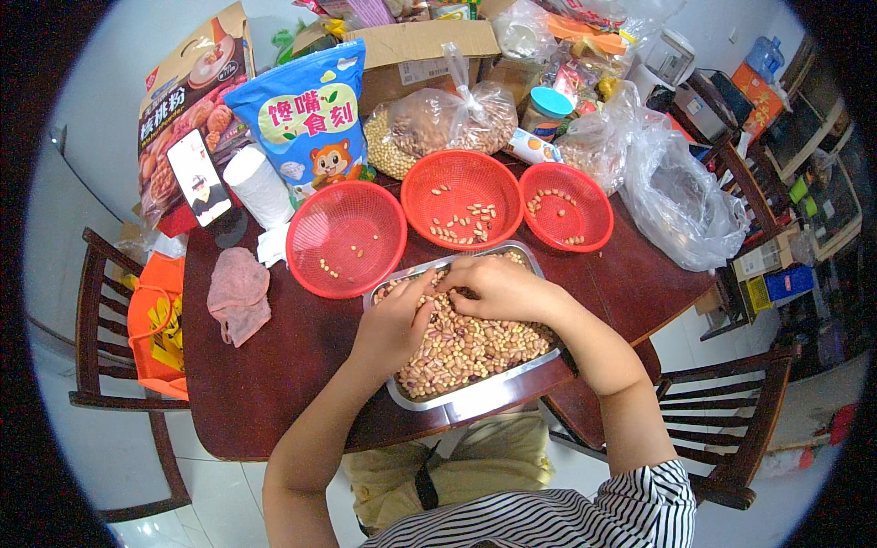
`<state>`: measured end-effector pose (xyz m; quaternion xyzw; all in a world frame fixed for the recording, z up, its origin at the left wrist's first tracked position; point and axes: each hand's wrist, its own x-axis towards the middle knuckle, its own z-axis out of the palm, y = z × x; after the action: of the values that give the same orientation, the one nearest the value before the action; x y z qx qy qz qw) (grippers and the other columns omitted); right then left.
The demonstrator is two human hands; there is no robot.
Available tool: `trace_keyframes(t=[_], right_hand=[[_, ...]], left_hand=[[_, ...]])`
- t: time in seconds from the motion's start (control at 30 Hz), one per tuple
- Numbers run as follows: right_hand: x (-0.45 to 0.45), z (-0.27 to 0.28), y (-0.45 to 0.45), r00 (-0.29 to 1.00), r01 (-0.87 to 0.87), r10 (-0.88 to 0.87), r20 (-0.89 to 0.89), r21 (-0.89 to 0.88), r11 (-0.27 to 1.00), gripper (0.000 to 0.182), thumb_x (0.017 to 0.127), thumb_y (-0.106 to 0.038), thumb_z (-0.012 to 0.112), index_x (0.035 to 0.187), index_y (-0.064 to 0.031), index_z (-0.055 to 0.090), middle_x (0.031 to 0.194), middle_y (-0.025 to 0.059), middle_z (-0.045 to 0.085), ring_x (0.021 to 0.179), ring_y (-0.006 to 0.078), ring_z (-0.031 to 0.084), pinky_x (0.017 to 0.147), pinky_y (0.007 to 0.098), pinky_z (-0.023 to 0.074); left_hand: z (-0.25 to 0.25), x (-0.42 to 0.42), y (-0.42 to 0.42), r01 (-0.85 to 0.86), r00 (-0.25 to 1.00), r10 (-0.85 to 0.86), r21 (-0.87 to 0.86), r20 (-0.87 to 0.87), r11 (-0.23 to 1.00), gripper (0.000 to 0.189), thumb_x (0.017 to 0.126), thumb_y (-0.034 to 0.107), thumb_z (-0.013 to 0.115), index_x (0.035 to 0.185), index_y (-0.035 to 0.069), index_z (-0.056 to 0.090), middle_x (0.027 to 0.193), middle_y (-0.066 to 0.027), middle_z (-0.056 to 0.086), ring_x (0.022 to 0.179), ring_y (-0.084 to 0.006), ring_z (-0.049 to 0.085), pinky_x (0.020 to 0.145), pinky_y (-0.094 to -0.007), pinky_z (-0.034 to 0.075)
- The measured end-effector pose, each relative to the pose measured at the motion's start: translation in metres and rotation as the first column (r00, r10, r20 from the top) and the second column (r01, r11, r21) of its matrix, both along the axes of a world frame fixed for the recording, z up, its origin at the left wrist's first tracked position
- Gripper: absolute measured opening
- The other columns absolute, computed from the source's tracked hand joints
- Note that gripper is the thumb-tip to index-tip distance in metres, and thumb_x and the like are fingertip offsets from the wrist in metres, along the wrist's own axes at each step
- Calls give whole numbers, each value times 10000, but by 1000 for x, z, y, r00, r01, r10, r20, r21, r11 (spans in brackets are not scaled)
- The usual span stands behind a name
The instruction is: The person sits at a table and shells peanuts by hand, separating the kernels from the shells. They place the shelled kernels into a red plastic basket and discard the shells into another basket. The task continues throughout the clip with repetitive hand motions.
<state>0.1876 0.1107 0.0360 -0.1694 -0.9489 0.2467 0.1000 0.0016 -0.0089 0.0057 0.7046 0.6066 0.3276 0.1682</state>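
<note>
A rectangular stainless-steel tray (466, 409) full of mixed peanuts and yellow soybeans (473, 349) sits at the table's near edge. Both hands are in its far part. My left hand (396, 322) reaches over the left side, fingertips among the nuts. My right hand (495, 284) bends its fingers down into them; whether either holds anything is hidden. Just beyond stand three red plastic mesh baskets. The left basket (342, 219) has a few soybeans, the middle basket (455, 188) several peanuts, and the smaller right basket (572, 219) several peanuts as well.
A pink cloth (240, 291) lies on the dark wooden table (288, 383) at left, near a phone on a stand (199, 179) and a paper roll (259, 185). Behind the baskets are a blue snack bag (308, 116) and a tied bag of peanuts (455, 120). Wooden chairs (726, 411) flank the table.
</note>
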Motion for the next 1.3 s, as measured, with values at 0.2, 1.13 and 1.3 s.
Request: trace_keyframes(t=[0.2,1.13,1.3], right_hand=[[-2,-2,0,1000,7,-7,-8,-62,998,225,837,-161,603,1010,-44,687,1000,179,673,942,360,663,844,457,527],[18,36,13,914,132,-218,-342,-257,957,137,846,-107,608,933,-20,666,870,64,653,793,150,636,700,309,508],[46,30,56,635,315,-560,-532,-483,817,137,978,-111,546,986,-22,651,922,3,655,883,80,592,797,252,474]], left_hand=[[-4,-1,-1,13,999,-10,77,-44,997,408,909,123,632,1301,28,566,1104,-169,658,1030,-357,636,861,-431,508],[-2,-6,6,68,919,-72,24,387,997,222,983,103,568,1153,-23,636,978,-99,628,900,-163,603,807,-294,489],[10,0,2,71,844,54,-212,534,975,154,994,139,569,1045,-3,601,916,-31,592,849,-102,560,789,-272,476]])
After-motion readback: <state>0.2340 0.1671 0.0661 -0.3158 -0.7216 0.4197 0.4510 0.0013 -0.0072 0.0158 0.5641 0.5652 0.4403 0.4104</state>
